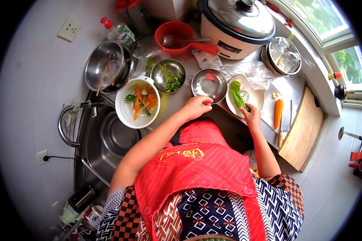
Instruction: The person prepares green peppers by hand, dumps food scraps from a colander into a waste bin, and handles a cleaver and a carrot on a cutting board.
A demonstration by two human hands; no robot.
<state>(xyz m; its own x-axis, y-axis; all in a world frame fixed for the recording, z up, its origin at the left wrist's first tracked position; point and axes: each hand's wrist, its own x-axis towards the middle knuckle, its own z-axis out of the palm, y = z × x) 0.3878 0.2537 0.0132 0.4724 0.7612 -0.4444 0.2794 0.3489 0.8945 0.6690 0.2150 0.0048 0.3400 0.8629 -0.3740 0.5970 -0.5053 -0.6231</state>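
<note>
My right hand (251, 115) closes round the near end of a glossy, wrinkled long green pepper (237, 93). The pepper's far end lies over a white plate (256, 96). Over the counter edge, my left hand (196, 107) is loosely curled with its fingers bent in, and I see nothing in it. Just beyond that hand stands a shiny steel bowl (208, 81) with something small and red inside. To the plate's right are some garlic cloves (275, 95), an orange carrot (278, 114) and a knife with a wooden handle (280, 138).
A wooden cutting board (303, 130) lies far right. Left are a white basket (119, 105) with vegetable scraps, a bowl of leafy greens (172, 81), stacked steel bowls (93, 66) and the sink (94, 148). Behind stand a rice cooker (233, 38) and a red bowl (161, 33).
</note>
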